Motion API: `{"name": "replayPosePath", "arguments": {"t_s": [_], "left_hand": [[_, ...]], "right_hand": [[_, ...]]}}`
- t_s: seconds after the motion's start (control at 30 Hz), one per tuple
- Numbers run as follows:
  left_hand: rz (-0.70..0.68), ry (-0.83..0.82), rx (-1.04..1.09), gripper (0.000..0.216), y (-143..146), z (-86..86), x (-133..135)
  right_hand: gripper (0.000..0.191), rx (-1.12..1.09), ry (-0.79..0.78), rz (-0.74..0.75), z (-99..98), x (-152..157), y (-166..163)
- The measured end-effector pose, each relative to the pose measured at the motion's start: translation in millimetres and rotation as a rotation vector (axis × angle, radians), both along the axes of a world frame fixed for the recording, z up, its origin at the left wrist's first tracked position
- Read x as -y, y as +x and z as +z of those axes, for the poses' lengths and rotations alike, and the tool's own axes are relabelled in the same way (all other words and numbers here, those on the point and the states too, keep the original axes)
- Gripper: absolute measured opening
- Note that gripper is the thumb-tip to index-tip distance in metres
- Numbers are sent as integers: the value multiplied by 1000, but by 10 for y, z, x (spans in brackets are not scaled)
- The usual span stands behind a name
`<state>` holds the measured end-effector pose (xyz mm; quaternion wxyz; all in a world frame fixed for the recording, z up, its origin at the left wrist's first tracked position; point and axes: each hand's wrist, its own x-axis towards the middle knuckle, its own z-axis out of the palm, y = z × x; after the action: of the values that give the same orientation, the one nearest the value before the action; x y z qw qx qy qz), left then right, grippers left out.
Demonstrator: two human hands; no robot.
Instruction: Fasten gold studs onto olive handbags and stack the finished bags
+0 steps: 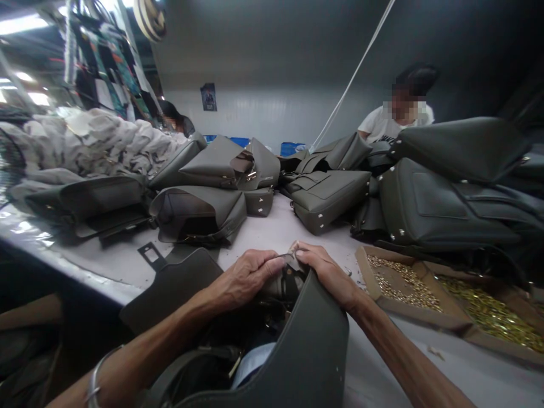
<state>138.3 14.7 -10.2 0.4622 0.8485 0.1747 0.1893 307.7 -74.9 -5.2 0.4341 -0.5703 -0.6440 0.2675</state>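
Observation:
An open dark olive handbag lies at the table's front edge, its flap spread to the left. Both hands meet at the bag's far rim. My left hand is closed, fingers curled over the rim and a small strap piece. My right hand pinches the same spot from the right, fingertips pressed on the leather near a small metal fitting. A bangle sits on my left wrist.
Several more olive handbags lie piled across the table, with grey dust bags at the back left. Cardboard trays of small gold hardware stand to the right. Two other people sit at the far side.

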Motion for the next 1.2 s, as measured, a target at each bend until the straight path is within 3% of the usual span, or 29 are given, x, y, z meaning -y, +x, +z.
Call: {"name": "replayPosePath", "arguments": {"t_s": [0.3,0.5,0.8,0.93,1.07,1.2], "left_hand": [[-164,-548,44,40,97,-197,-38],[-166,-630,55,43,136,-284,-78],[-61,-670,1,32,105,-246,-44],[-49,-689,17,34,115,-228,-65],[17,-653,-11,38,104,-248,-104],[-27,-693,-1,37,88,-278,-81]], "right_hand": [[20,-165,-91,-13,-140,5,55],[22,-173,-152,-114,-177,-1,81],[26,-104,-186,3,-174,-97,83],[36,13,-127,-120,-70,-42,22],[43,150,121,-324,44,219,40],[32,652,212,-544,-107,703,215]]}}
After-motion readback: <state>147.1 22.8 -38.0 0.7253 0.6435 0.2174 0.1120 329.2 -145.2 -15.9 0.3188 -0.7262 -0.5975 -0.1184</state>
